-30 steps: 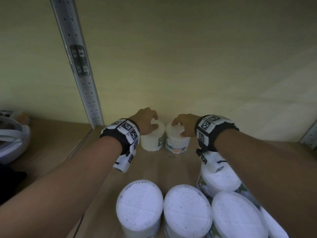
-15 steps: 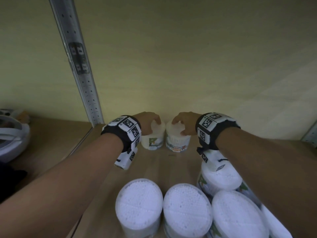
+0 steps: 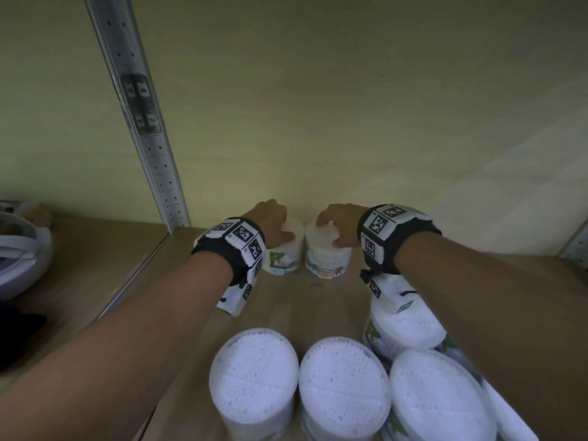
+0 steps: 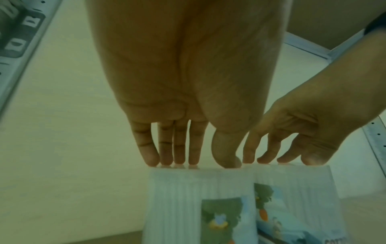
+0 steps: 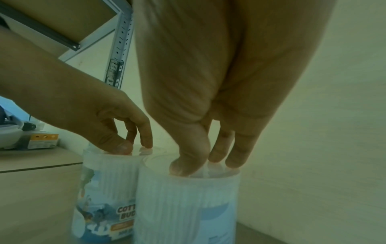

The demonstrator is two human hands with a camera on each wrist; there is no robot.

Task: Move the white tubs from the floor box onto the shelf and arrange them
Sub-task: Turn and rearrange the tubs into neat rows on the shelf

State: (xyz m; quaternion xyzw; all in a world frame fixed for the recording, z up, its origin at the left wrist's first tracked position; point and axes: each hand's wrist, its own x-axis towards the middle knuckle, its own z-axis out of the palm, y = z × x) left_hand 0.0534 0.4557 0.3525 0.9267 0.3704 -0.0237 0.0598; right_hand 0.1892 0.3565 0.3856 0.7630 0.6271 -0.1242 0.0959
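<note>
Two white tubs of cotton buds stand side by side at the back of the wooden shelf (image 3: 305, 300). My left hand (image 3: 274, 225) is over the left tub (image 3: 284, 260), its fairly straight fingertips (image 4: 153, 161) and thumb resting on the lid. My right hand (image 3: 338, 225) is over the right tub (image 3: 327, 264) the same way, with thumb and fingertips (image 5: 236, 162) pressing on the lid top. Neither hand wraps a tub's side. Both tubs are upright and touch each other (image 5: 104, 181) (image 5: 188, 206). The floor box is out of sight.
Several more white tubs (image 3: 254, 380) (image 3: 345, 386) (image 3: 442, 405) stand at the shelf's front, one (image 3: 410, 327) under my right forearm. A perforated metal upright (image 3: 143, 122) rises at the left, and a pale wall (image 3: 350, 122) closes the back. A white rounded object (image 3: 19, 249) sits on the neighbouring shelf.
The left tub has turned under my left hand, so its picture label now faces the front. The right tub and right hand have hardly moved.
</note>
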